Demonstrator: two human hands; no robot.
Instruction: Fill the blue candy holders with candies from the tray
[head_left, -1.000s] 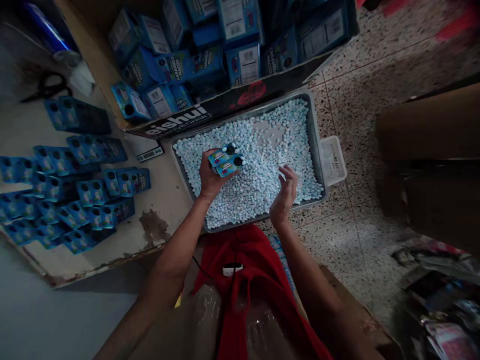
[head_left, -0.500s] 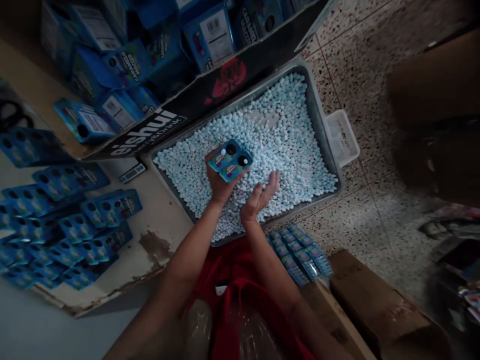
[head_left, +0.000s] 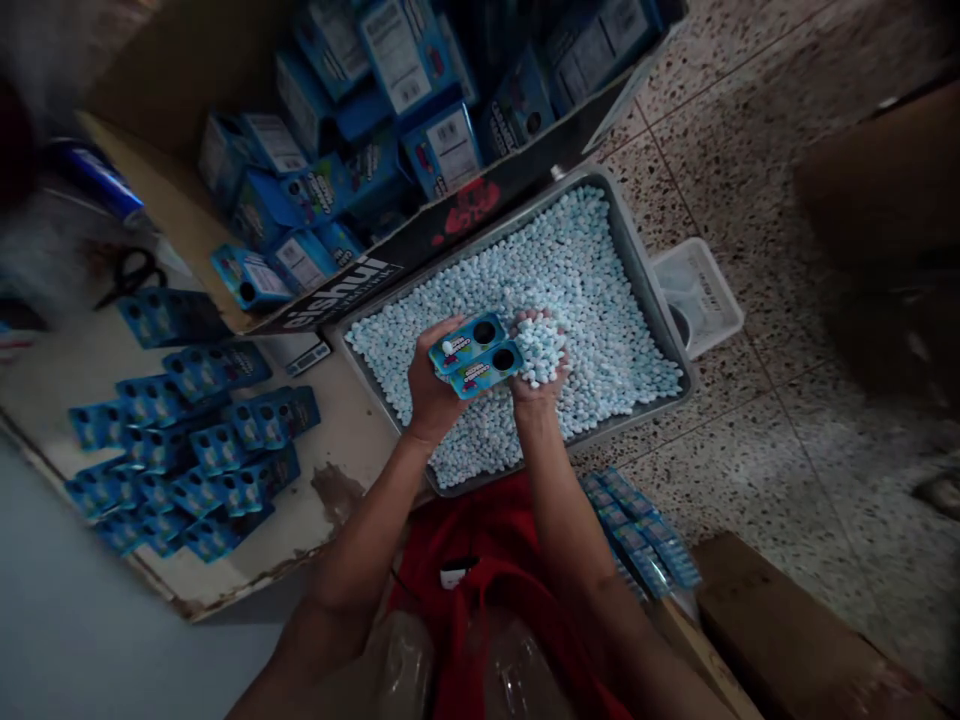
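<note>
My left hand (head_left: pixel 435 395) is wrapped around two small blue candy boxes (head_left: pixel 480 370) held side by side. Each box has a dark round hole in its top, and one white candy rests on the upper box. Palm up, my right hand (head_left: pixel 541 390) is cupped under a heap of pale blue and white candies (head_left: pixel 538 345), right beside the boxes. Both hands are above a grey metal tray (head_left: pixel 637 260) spread with the same small candies. Most of the right fingers are hidden under the heap.
A large cardboard carton (head_left: pixel 465 215) of blue boxes borders the tray's far side. Rows of blue boxes (head_left: pixel 217 450) stand on the worn table (head_left: pixel 345 430) at left, near scissors (head_left: pixel 135 275) and a scale (head_left: pixel 306 355). A plastic container (head_left: pixel 709 295) lies right; wrapped packs (head_left: pixel 637 530) and cartons (head_left: pixel 787 610) are lower right.
My right hand, which was over the candies with no heap showing, has scooped up a handful and come beside the boxes. The boxes have turned a little. The camera view has shifted.
</note>
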